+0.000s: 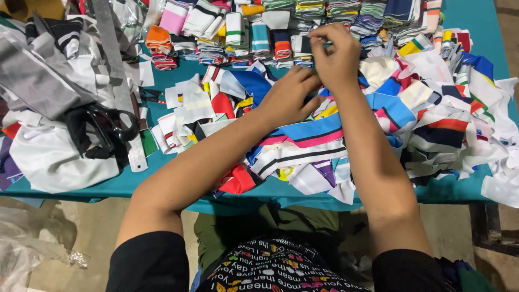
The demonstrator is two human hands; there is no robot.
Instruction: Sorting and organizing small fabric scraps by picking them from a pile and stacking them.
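Note:
A big loose heap of striped knit fabric strips (335, 146) in blue, white, pink, red and yellow covers the middle and right of a teal table (162, 186). My left hand (289, 97) lies on top of the heap with its fingers curled into the strips. Just above it, my right hand (336, 57) is raised with fingers pinched together on a small piece of fabric that is mostly hidden by the fingers. The two hands nearly touch.
Rows of folded striped collar pieces (259, 30) line the far edge. Black scissors (105, 124) and a grey metal ruler (116, 75) lie on white and grey cloth (48, 151) at the left. Small white cut pieces (186, 100) sit mid-table. Clear plastic (21, 249) lies on the floor.

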